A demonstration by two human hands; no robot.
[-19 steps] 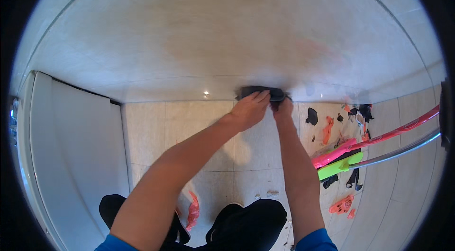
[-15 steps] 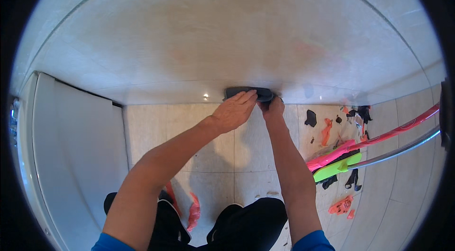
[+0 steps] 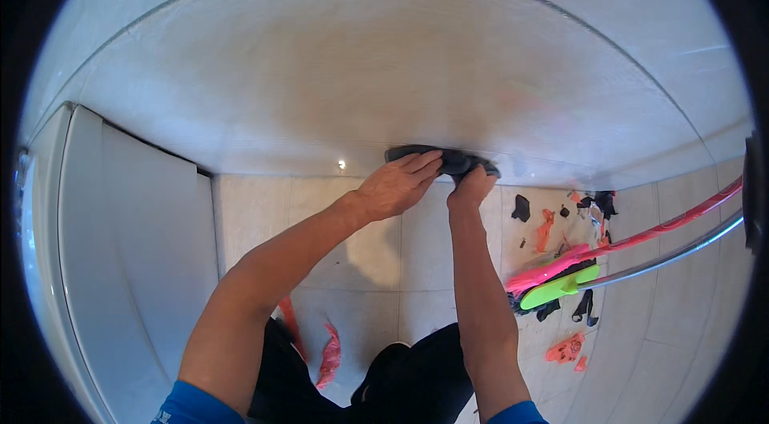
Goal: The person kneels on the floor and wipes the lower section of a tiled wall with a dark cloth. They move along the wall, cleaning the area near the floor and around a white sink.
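A dark grey cloth-like item [image 3: 455, 160] sits at the base of the pale wall [image 3: 360, 64]. The left hand [image 3: 396, 184] lays its fingers close together over the item's left part; any grip is hidden. The right hand [image 3: 474, 186] curls its fingers around the right end. Rightward, pink [image 3: 549, 270] and green long-handled tools [image 3: 561, 288] lie near scraps.

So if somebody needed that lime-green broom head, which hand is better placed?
Probably the right hand: the lime-green broom head lies on that side, and the left hand is farther across. Both are on the dark cloth, though, so the right might have to let go first.
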